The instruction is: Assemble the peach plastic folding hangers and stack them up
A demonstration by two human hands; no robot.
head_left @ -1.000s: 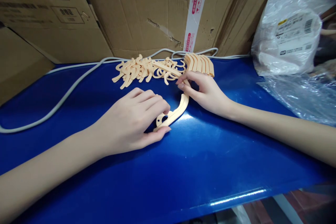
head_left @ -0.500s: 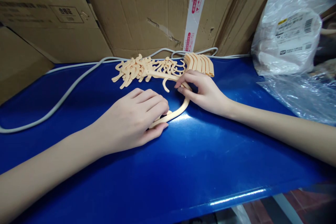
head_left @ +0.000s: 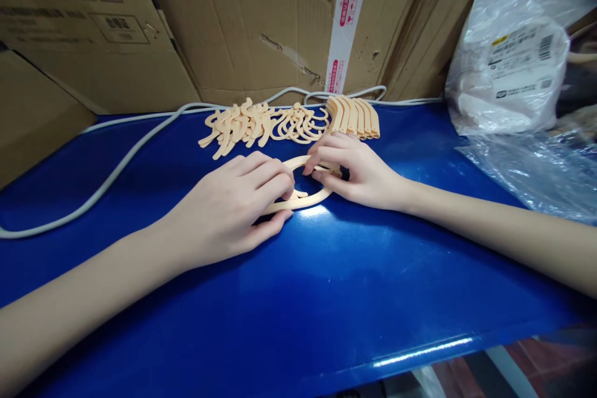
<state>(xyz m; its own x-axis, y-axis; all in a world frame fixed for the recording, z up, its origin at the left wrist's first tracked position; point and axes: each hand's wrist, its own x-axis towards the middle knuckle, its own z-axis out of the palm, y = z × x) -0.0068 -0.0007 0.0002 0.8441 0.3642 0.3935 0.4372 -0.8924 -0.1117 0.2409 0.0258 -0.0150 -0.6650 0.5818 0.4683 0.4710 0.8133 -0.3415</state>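
Observation:
My left hand point(head_left: 237, 208) and my right hand point(head_left: 357, 171) together grip one peach-coloured flexible plastic strap point(head_left: 308, 200), bent into a loop between them on the blue table point(head_left: 326, 298). My left fingers pinch the strap's left end. My right fingers are curled round its right end. Just behind the hands lies a loose pile of the same peach straps point(head_left: 261, 124). To its right stands a neat row of folded straps point(head_left: 354, 117).
Cardboard boxes point(head_left: 261, 18) wall off the back of the table. A grey cable point(head_left: 116, 165) runs along the back and curves to the left. Clear plastic bags point(head_left: 513, 68) lie at the right. The table's front edge point(head_left: 420, 348) is near the bottom.
The strap was stretched out in a long curve between the hands. The right hand has come nearer and toward the left hand, bending the strap into a closed loop.

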